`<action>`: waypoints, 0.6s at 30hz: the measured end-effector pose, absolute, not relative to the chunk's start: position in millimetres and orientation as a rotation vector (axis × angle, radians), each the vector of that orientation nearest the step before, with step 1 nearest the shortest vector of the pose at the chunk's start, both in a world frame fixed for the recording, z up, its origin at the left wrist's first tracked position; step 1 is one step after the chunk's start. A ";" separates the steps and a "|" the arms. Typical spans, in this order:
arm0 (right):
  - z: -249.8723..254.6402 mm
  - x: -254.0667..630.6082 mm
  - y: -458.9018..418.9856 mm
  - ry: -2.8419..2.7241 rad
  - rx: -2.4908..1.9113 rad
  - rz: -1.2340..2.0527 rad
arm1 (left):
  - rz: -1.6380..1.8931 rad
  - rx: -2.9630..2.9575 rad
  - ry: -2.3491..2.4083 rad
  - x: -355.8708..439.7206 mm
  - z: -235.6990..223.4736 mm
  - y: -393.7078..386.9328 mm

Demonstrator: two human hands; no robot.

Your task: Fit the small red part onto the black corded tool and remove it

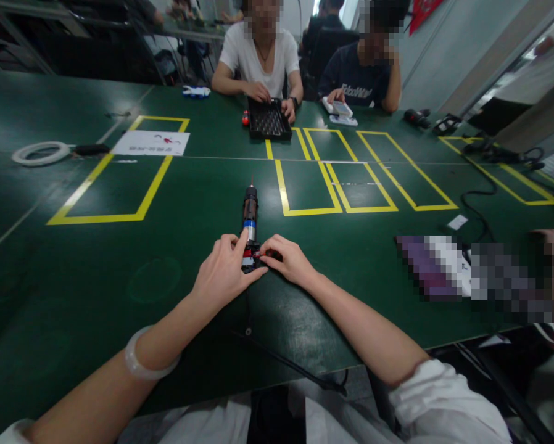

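"Screwdriver (250,206) first, from our head view, the only one we have: where does it lie?"

"Flat on our green desk (314,320), straight in front of us, its thin bit pointing away. We seem to have it that way round so that the back end sits close, where both of our hands can work at it."

"And how do we hold it?"

"Our left grip (224,265) is half bent round the back end, forefinger along the silver band, thumb stretched out on the near side. That probably steadies it, though we cannot tell how firmly. Our right grip (289,259) has thumb and forefinger drawn nearly together at the red part (252,253); the fingertips hide whether they pinch it."

"Does the black cable (300,369) near our edge join the screwdriver?"

"We cannot tell; our arms and the dark desk blur that."

"What about containers?"

"We see one plainly: a black tray (270,134) on the far side, in front of a person in a white shirt (258,55). One of that person's hands is over the back of it and the other is at its side, perhaps to hold it in place."

"What is in it?"

"Rows of small shiny pieces (271,117), too small for us to name. A red thing (245,118) stands just beside the tray, not in it."
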State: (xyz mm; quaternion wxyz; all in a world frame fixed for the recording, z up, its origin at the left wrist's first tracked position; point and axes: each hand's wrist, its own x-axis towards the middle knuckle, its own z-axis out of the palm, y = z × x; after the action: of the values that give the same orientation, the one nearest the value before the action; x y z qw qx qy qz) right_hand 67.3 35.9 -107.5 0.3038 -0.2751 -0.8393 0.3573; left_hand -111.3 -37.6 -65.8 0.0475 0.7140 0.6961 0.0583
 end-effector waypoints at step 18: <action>-107.5 73.0 30.1 -2.005 -0.782 1.173 | 0.033 2.127 2.212 -107.2 -53.9 -20.5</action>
State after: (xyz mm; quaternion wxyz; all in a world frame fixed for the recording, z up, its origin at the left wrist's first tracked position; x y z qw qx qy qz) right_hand 73.0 30.1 -107.5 0.3385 -0.3002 -0.7698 0.4504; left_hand -107.2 -20.5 -53.9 0.0362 0.6927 0.7202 0.0108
